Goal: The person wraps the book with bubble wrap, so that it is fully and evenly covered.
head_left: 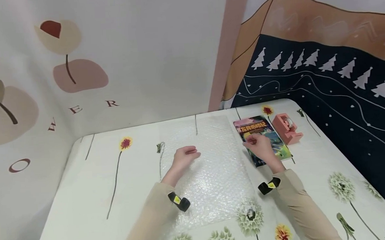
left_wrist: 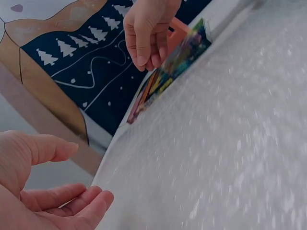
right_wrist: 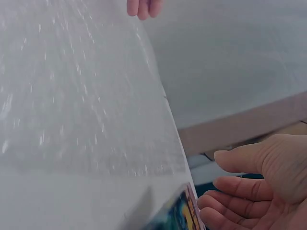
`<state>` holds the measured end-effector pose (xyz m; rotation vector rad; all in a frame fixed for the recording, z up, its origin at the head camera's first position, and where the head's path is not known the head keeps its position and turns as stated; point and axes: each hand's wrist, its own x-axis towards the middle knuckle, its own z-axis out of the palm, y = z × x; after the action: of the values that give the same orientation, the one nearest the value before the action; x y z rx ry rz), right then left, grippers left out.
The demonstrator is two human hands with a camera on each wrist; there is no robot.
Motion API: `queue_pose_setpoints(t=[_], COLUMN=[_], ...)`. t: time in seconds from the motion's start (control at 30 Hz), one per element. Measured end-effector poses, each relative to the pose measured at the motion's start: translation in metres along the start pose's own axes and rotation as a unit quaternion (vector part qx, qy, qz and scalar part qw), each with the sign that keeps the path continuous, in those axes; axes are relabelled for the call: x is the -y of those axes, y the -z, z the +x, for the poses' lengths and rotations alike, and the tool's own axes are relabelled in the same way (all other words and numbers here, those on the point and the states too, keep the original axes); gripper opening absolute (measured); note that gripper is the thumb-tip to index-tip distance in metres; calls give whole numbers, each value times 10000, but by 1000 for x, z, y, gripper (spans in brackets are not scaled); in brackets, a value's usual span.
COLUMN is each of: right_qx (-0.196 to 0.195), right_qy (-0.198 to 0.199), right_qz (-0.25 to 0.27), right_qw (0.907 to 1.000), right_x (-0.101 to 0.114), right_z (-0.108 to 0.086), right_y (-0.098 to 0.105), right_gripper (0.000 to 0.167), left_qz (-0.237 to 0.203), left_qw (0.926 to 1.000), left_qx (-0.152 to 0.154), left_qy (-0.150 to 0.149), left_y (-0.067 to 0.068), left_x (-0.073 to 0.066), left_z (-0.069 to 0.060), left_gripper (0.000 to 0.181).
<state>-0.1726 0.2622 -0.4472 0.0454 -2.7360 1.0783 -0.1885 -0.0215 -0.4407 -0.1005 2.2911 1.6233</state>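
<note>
A sheet of clear bubble wrap [head_left: 214,169] lies flat on the table. Over its left part hovers my left hand [head_left: 183,158], thumb and fingers apart and nothing between them, as the left wrist view of that hand [left_wrist: 57,187] shows. My right hand [head_left: 259,145] is above a colourful book [head_left: 275,145] with a cartoon-like cover, to the right of the wrap. In the right wrist view the right hand [right_wrist: 254,187] has loosely bent fingers and holds nothing. Part of the book's cover is hidden behind this hand in the head view.
A pink tape dispenser [head_left: 286,128] with a tape roll stands right of the book. The table wears a white flower-print cloth [head_left: 95,188]. Behind it hangs a pale printed curtain [head_left: 151,64], with a dark tree-patterned cloth [head_left: 339,88] on the right.
</note>
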Motion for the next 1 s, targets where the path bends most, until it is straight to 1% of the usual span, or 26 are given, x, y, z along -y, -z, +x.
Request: queue_pose_setpoints(t=[0.1,0.17,0.23,0.33,0.43,0.53,0.6,0.67,0.8,0.93,1.0], right_qx=[195,321,419,444,433,499,577,654,720,895,1007], right_qy=[-1,-65,-118,-197,-199,-237,-281,-329,-512,-822,-961], right_qz=[81,135,121,98,7,-73,-154,-246,-461,-670,-745], right_qw=[9998,9994,9990,9988,9989,9984,9978,9970,9950,9903,9875], right_x=[7,11,14,17,18,18,17,15,14,15,16], right_z=[4,6,8,10,11,12,13,14,16,19,21], right_y=[-9,-16,-21,-27,-28,-29,-28,-29,-32,-33,-34], right_gripper=[20,20,20,19,19,20,21,21,21,24,25], left_qz=[181,288,464,742,984,1147,1242,1342,1565,1594,1525], left_qw=[9997,9991,9975,9934,9886,9849,9831,9821,9790,9785,9798], left_qx=[-151,-280,-465,-795,-1108,-1294,-1344,-1323,-1305,-1304,-1273], left_qy=[-44,-138,-272,-368,-285,-125,-45,-1,36,129,208], left_y=[15,26,38,56,72,84,89,91,90,88,88], left_x=[7,11,16,23,31,38,43,45,49,52,53], left_z=[-5,-10,-15,-21,-26,-29,-30,-32,-31,-29,-27], left_gripper=[45,43,41,37,36,35,35,36,35,33,29])
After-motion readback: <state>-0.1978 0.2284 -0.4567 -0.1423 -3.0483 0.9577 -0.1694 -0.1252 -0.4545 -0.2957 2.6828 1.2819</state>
